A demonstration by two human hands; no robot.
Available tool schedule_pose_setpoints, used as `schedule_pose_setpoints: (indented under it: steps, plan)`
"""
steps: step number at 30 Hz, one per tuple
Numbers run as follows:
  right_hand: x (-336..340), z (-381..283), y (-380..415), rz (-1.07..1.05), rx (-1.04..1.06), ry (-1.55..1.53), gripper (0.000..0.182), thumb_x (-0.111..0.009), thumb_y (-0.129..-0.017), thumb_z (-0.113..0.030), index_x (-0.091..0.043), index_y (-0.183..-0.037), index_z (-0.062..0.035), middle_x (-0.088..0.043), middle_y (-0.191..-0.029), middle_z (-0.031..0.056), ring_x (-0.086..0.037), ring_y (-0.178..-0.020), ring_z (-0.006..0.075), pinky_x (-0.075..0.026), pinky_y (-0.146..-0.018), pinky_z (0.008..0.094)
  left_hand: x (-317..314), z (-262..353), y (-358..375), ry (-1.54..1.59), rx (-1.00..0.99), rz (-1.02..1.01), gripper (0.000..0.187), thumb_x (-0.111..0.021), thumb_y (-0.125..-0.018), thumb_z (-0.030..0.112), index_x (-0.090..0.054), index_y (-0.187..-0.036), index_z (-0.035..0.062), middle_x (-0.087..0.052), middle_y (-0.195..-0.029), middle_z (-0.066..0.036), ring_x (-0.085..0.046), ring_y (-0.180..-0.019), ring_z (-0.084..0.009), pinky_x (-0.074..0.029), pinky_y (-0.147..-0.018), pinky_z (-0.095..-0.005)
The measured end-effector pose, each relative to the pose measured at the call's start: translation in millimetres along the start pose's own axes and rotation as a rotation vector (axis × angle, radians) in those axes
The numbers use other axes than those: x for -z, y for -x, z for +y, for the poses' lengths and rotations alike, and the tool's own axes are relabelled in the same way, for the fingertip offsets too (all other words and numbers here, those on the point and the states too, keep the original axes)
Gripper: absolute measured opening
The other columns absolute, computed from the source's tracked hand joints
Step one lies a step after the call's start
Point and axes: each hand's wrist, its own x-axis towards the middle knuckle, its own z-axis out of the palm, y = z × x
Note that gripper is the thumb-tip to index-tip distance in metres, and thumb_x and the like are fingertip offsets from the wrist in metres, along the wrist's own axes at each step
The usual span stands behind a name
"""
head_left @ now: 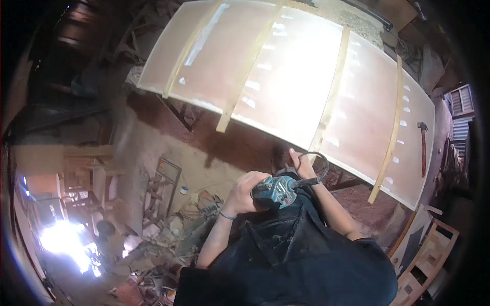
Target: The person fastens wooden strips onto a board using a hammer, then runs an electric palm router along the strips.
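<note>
My left hand (244,194) is wrapped round a teal and black corded power tool (276,193), held in front of my dark shirt. Its exact kind is hard to make out. From the tool's right end a black cord (325,162) loops up and back to my right hand (304,165), whose fingers are closed on it, partly hidden. Just beyond my hands is the near edge of a large pale panel (204,84), crossed by several wooden strips (248,66).
A hammer (423,148) lies at the panel's right end. Scrap and debris (168,245) cover the ground at lower left, near a ladder-like wooden frame (162,191). A patterned wooden piece (429,257) leans at lower right. Sawdust (352,20) lies behind the panel.
</note>
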Motion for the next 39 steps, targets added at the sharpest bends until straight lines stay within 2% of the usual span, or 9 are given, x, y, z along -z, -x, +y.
schedule_pose_setpoints:
  steps: [3, 11, 18, 19, 22, 24, 26, 29, 39]
  plan:
    - [-2.3, 34.9, -33.2, 0.139, -0.098, 0.265, 0.072, -0.048, -0.102, -0.056, -0.058, -0.067, 0.0055, -0.054, -0.058, 0.0223, -0.057, -0.057, 0.0329, -0.045, -0.062, 0.0459, 27.3, -24.9, -39.4, -0.094, 0.02, -0.01, 0.07, -0.088, -0.056, 0.023, -0.062, -0.118, 0.0044, -0.068, -0.108, -0.016, -0.066, -0.103, -0.0359, -0.052, -0.09, -0.044]
    - [-4.1, 3.5, -33.3, 0.063, -0.25, 0.256, 0.052, -0.066, -0.092, -0.045, -0.064, -0.074, 0.0036, -0.057, -0.062, 0.0166, -0.06, -0.062, 0.0224, -0.045, -0.06, 0.0421, 126.4, -115.9, -125.1, -0.297, 0.512, 0.062, 0.069, -0.083, -0.063, 0.031, -0.064, -0.125, 0.0077, -0.07, -0.112, -0.018, -0.068, -0.105, -0.0358, -0.053, -0.095, -0.0429]
    - [-43.5, 42.9, 13.2, 0.282, -0.305, 0.285, 0.045, -0.071, -0.09, -0.036, -0.056, -0.074, 0.0032, -0.05, -0.062, 0.0141, -0.048, -0.06, 0.0181, -0.041, -0.058, 0.0392, 212.0, -258.8, -180.1, -0.629, 0.242, -0.094, 0.062, -0.081, -0.059, 0.029, -0.067, -0.118, 0.0144, -0.071, -0.109, -0.015, -0.066, -0.103, -0.0365, -0.053, -0.089, -0.0471]
    - [-54.8, 36.3, 24.5, 0.383, -0.371, 0.246, 0.042, -0.07, -0.089, -0.035, -0.061, -0.078, 0.0042, -0.058, -0.069, 0.0226, -0.058, -0.063, 0.0308, -0.046, -0.063, 0.041, 221.3, -268.7, -187.8, -0.649, 0.209, -0.13, 0.061, -0.08, -0.059, 0.028, -0.067, -0.118, 0.0147, -0.071, -0.108, -0.015, -0.066, -0.103, -0.0365, -0.053, -0.088, -0.0471]
    - [-97.7, 81.5, 61.0, 0.512, -0.437, 0.421, 0.04, -0.068, -0.089, -0.034, -0.062, -0.079, 0.0044, -0.06, -0.072, 0.024, -0.061, -0.067, 0.0358, -0.047, -0.064, 0.0425, 248.5, -307.6, -220.6, -0.663, 0.133, -0.219, 0.061, -0.08, -0.06, 0.027, -0.066, -0.118, 0.0155, -0.07, -0.108, -0.012, -0.065, -0.104, -0.0346, -0.051, -0.09, -0.0462]
    - [-138.5, 64.1, 80.8, 0.615, -0.569, 0.373, 0.043, -0.071, -0.089, -0.036, -0.061, -0.075, 0.0037, -0.054, -0.062, 0.0213, -0.053, -0.057, 0.0275, -0.041, -0.058, 0.0426, 261.4, -335.3, -226.9, -0.67, 0.074, -0.278, 0.062, -0.08, -0.062, 0.026, -0.065, -0.121, 0.0162, -0.069, -0.111, -0.009, -0.063, -0.108, -0.0324, -0.047, -0.095, -0.0456]
    - [-181.7, 63.6, 97.2, 0.712, -0.629, 0.42, 0.044, -0.071, -0.088, -0.04, -0.066, -0.081, 0.0036, -0.062, -0.069, 0.0248, -0.061, -0.063, 0.0335, -0.044, -0.061, 0.0465, 274.0, -356.5, -236.2, -0.703, -0.029, -0.337, 0.063, -0.079, -0.064, 0.026, -0.064, -0.124, 0.0173, -0.067, -0.116, -0.007, -0.061, -0.113, -0.0298, -0.043, -0.101, -0.0453]
    - [-234.9, 62.8, 104.1, 0.638, -0.747, 0.42, 0.044, -0.068, -0.089, -0.036, -0.069, -0.088, 0.0078, -0.067, -0.075, 0.0268, -0.067, -0.075, 0.0423, -0.049, -0.066, 0.0484, 284.3, -377.3, -240.4, -0.644, -0.069, -0.313, 0.066, -0.078, -0.066, 0.026, -0.061, -0.13, 0.0199, -0.064, -0.125, -0.006, -0.055, -0.122, -0.0274, -0.035, -0.107, -0.0448]
    - [-276.6, 65.0, 88.3, 0.681, -0.851, 0.43, 0.046, -0.069, -0.089, -0.037, -0.069, -0.09, 0.0092, -0.068, -0.077, 0.0272, -0.068, -0.077, 0.0419, -0.05, -0.069, 0.0479, 297.2, -373.3, -250.6, -0.537, 0.011, -0.412, 0.075, -0.078, -0.065, 0.028, -0.059, -0.137, 0.023, -0.061, -0.131, -0.007, -0.05, -0.13, -0.0289, -0.026, -0.114, -0.0485]
